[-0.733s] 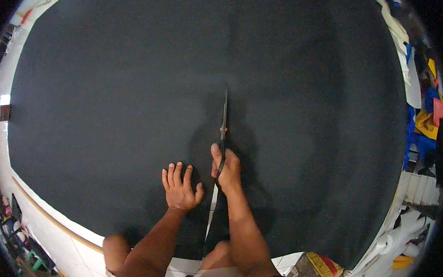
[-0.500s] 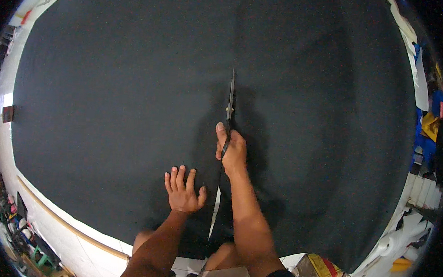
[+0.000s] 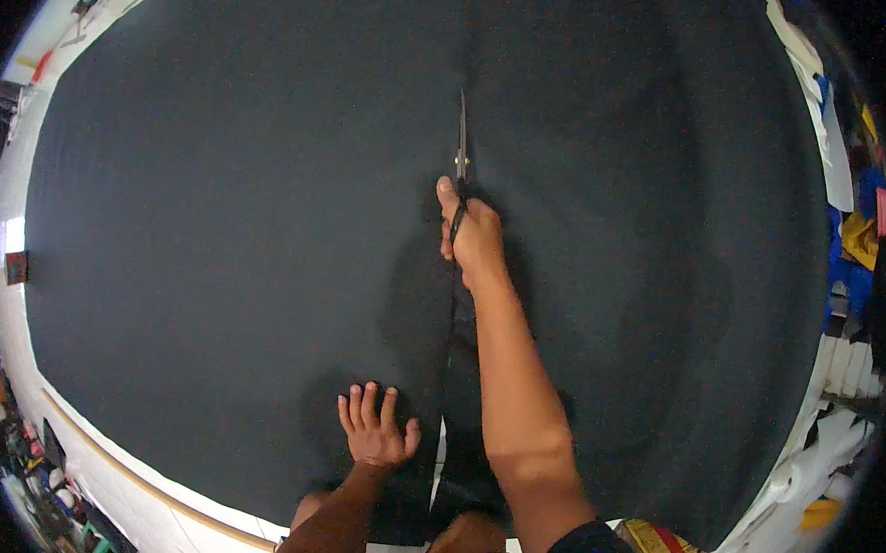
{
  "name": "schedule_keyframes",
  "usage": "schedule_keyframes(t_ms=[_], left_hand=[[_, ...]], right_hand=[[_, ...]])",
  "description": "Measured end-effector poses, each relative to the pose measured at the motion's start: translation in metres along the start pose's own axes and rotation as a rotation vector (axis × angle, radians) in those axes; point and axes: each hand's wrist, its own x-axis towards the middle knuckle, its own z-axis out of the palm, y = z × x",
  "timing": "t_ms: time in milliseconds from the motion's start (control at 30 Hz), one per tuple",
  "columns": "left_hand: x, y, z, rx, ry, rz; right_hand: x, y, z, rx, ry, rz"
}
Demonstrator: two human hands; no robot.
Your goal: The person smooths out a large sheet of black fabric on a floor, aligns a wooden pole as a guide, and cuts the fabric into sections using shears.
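A large sheet of black fabric point(image 3: 237, 196) lies spread flat over most of the view. My right hand point(image 3: 480, 236) grips a pair of scissors point(image 3: 462, 142) by dark handles, thumb on the left, the metal blades pointing away from me along the fabric. Behind the hand a cut runs back toward my knees, and near me it gapes to show a white strip point(image 3: 441, 447). To the left of that gap, my left hand point(image 3: 375, 435) rests on the fabric with its fingers spread and holds nothing.
White tiled floor point(image 3: 189, 534) borders the fabric, with a long wooden strip point(image 3: 166, 500) at lower left. A yellow and red package point(image 3: 659, 548) sits at lower right. Clutter lines the left side; white plastic bags point(image 3: 802, 496) and blue and yellow items point(image 3: 859, 238) line the right.
My right hand and the scissors have moved farther forward along the fabric, and the cut behind them is longer. In the view, my left hand sits lower, still flat and spread.
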Motion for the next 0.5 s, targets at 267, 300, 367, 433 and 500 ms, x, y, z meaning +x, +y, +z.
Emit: schedule_keyframes(t_ms=[267,300,367,433,500], left_hand=[[-0.008,-0.004,0.001,0.002,-0.014,-0.003],[-0.008,-0.003,0.001,0.008,-0.03,-0.007],[-0.005,-0.001,0.0,0.009,0.009,-0.002],[-0.003,0.001,0.002,0.01,0.021,-0.001],[-0.004,0.0,0.002,0.019,0.024,0.002]], right_hand=[[0.021,-0.009,0.012,-0.004,-0.012,-0.029],[0.036,-0.024,0.015,0.005,-0.021,-0.028],[0.069,-0.05,0.017,0.012,-0.003,-0.043],[0.094,-0.068,0.019,0.0,0.032,-0.066],[0.098,-0.064,0.016,-0.004,0.01,-0.092]])
